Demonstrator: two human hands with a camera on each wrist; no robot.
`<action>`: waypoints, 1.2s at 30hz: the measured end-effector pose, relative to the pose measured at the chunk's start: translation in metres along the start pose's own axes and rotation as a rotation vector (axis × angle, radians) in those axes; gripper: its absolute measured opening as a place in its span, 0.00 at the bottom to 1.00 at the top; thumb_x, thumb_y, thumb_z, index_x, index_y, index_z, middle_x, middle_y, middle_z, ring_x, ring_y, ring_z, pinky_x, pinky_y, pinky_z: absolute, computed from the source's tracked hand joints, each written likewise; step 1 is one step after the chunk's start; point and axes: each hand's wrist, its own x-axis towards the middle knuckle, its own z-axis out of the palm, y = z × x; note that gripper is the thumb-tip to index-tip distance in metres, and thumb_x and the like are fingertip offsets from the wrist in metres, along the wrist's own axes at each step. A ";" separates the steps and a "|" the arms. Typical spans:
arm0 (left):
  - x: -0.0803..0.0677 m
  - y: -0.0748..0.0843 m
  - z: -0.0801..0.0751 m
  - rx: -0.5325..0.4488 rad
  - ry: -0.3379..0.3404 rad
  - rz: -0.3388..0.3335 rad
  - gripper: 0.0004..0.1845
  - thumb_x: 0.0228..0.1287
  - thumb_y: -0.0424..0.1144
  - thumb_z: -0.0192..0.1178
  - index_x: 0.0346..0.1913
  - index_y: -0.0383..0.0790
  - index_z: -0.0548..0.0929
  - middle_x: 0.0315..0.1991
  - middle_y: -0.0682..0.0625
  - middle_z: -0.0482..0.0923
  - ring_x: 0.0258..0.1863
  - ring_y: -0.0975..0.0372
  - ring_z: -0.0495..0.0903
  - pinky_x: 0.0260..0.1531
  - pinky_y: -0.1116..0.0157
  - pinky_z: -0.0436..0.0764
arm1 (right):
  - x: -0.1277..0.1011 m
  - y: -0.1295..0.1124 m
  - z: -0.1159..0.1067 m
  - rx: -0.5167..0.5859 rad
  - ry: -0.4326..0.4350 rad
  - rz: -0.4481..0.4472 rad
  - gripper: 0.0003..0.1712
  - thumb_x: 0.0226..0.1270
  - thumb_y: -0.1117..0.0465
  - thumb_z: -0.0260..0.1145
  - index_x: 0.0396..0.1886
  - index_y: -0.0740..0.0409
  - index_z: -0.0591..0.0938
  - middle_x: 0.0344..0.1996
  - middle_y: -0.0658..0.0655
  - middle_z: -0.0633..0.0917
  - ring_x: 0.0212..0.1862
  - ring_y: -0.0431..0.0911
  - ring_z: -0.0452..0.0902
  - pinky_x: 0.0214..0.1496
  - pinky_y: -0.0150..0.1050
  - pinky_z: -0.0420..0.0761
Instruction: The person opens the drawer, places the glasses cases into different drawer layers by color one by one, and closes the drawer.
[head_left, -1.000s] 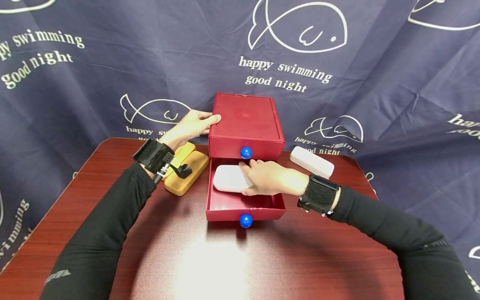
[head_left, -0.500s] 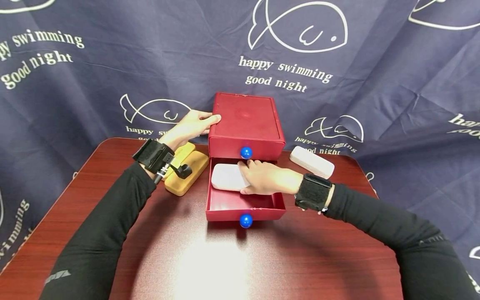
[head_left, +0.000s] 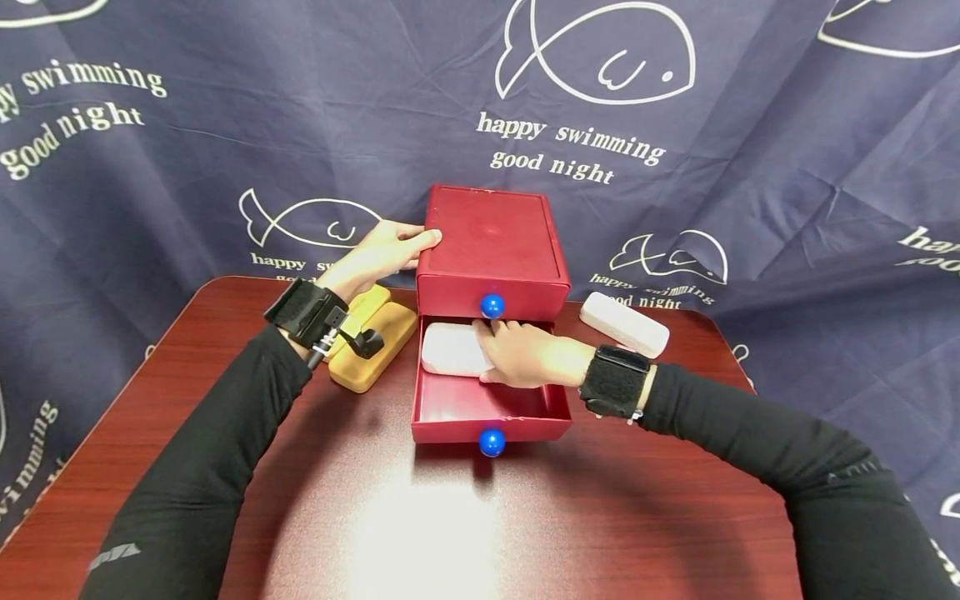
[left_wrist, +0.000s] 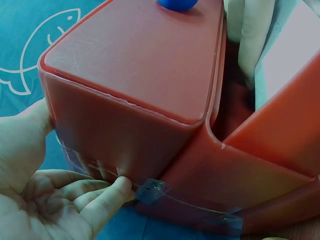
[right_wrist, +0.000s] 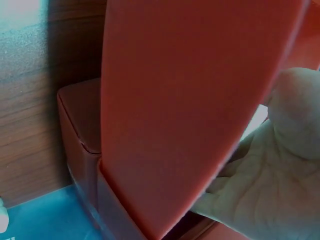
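Observation:
A red two-drawer box (head_left: 491,237) stands at the back of the table, its lower drawer (head_left: 453,430) pulled out. A white case (head_left: 452,350), shaped like a glasses case, lies in that drawer toward its back left. My right hand (head_left: 525,356) reaches in from the right and grips the case's right end, thumb at the near side and fingers at the far side. At the box's upper left side is my left hand (head_left: 382,250), its thumb on the top edge. In the left wrist view the fingers (left_wrist: 107,200) touch the side wall. The drawer wall hides part of the right hand in its wrist view.
To the left of the box lies a yellow case (head_left: 378,354), partly covered by the left wrist. Another white case (head_left: 624,323) rests on the wooden table (head_left: 300,500) at the right. A blue fish-print cloth (head_left: 375,100) hangs behind. Blue knobs (head_left: 492,442) front both drawers.
My right hand has shifted a little left and back, and the white case has slid the same way in the drawer. The left hand and the box have stayed in place.

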 end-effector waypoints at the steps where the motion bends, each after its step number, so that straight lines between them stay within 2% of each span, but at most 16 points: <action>1: 0.000 0.000 0.000 -0.001 -0.001 0.001 0.33 0.76 0.47 0.57 0.75 0.31 0.67 0.68 0.36 0.75 0.66 0.50 0.78 0.68 0.57 0.77 | 0.001 0.000 0.000 0.000 -0.003 0.003 0.48 0.72 0.42 0.64 0.77 0.68 0.59 0.63 0.71 0.76 0.61 0.63 0.79 0.64 0.54 0.83; 7: 0.000 -0.001 0.000 -0.008 0.002 -0.001 0.33 0.76 0.47 0.57 0.75 0.31 0.67 0.69 0.36 0.75 0.66 0.50 0.78 0.67 0.57 0.77 | 0.002 -0.001 0.000 -0.005 0.005 0.010 0.48 0.73 0.43 0.64 0.78 0.68 0.58 0.65 0.72 0.75 0.63 0.64 0.78 0.65 0.55 0.82; 11: -0.001 0.000 0.000 -0.011 0.008 -0.003 0.33 0.76 0.47 0.57 0.75 0.31 0.67 0.68 0.37 0.75 0.66 0.50 0.79 0.67 0.58 0.77 | 0.000 0.000 0.002 -0.002 0.049 0.004 0.47 0.72 0.44 0.65 0.77 0.68 0.59 0.64 0.72 0.76 0.62 0.63 0.79 0.65 0.56 0.82; 20: 0.001 -0.001 0.001 -0.016 0.005 -0.002 0.33 0.76 0.47 0.57 0.75 0.30 0.66 0.68 0.36 0.75 0.65 0.50 0.79 0.67 0.58 0.78 | -0.008 -0.002 0.015 -0.140 0.285 -0.056 0.44 0.69 0.46 0.69 0.72 0.71 0.67 0.53 0.68 0.82 0.51 0.57 0.85 0.54 0.47 0.88; 25: 0.000 -0.001 0.000 -0.018 0.004 -0.006 0.33 0.76 0.47 0.57 0.75 0.30 0.66 0.68 0.36 0.75 0.65 0.50 0.79 0.67 0.58 0.78 | -0.018 -0.004 0.012 -0.160 0.346 -0.059 0.36 0.70 0.51 0.69 0.68 0.69 0.72 0.50 0.66 0.83 0.48 0.54 0.84 0.49 0.43 0.89; 29: 0.000 -0.001 0.000 -0.008 0.002 -0.008 0.33 0.76 0.47 0.57 0.75 0.30 0.66 0.68 0.36 0.75 0.65 0.50 0.79 0.67 0.57 0.77 | -0.028 -0.003 0.005 -0.128 0.324 -0.033 0.28 0.70 0.53 0.69 0.63 0.65 0.77 0.45 0.62 0.83 0.45 0.52 0.82 0.44 0.42 0.89; 32: 0.001 -0.001 0.000 -0.003 0.001 -0.012 0.35 0.76 0.48 0.57 0.75 0.30 0.65 0.69 0.36 0.74 0.66 0.50 0.78 0.68 0.57 0.76 | -0.035 0.000 -0.004 -0.057 0.260 -0.009 0.23 0.69 0.54 0.70 0.57 0.62 0.79 0.42 0.60 0.83 0.44 0.52 0.82 0.42 0.43 0.89; 36: 0.001 -0.001 -0.001 0.001 -0.001 -0.015 0.36 0.75 0.48 0.58 0.76 0.30 0.64 0.70 0.36 0.73 0.66 0.49 0.78 0.68 0.57 0.76 | -0.045 0.009 -0.018 0.026 0.168 0.010 0.24 0.66 0.53 0.73 0.57 0.59 0.81 0.42 0.58 0.84 0.45 0.52 0.82 0.41 0.43 0.88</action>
